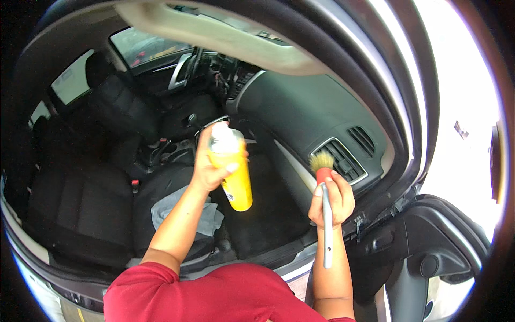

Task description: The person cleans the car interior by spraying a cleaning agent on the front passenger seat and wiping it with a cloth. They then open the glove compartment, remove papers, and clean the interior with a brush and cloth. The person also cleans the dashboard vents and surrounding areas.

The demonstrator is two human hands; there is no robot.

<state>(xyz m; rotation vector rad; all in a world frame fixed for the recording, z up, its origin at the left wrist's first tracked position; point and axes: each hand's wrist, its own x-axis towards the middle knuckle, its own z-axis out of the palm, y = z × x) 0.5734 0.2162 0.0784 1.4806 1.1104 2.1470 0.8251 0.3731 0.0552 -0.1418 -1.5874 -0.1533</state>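
Note:
My left hand (211,167) grips a yellow spray can (237,181) with a white top, tilted above the passenger footwell. In my right hand (336,199) is a round detailing brush (327,213) with a grey handle, a red collar and pale bristles. Its bristles stand in front of the dashboard air vent (342,159); whether they touch the slats I cannot tell. Below my left forearm, a grey cloth (173,205) lies crumpled on the front passenger seat (153,181), partly hidden by the arm.
The dashboard (281,104) runs along the right, with a second vent (361,141) near the windscreen pillar. A sun visor (241,36) hangs overhead. The opened car door (426,241) stands at lower right. Beyond the centre console (169,151) are the driver's seat (124,96) and steering wheel (181,72).

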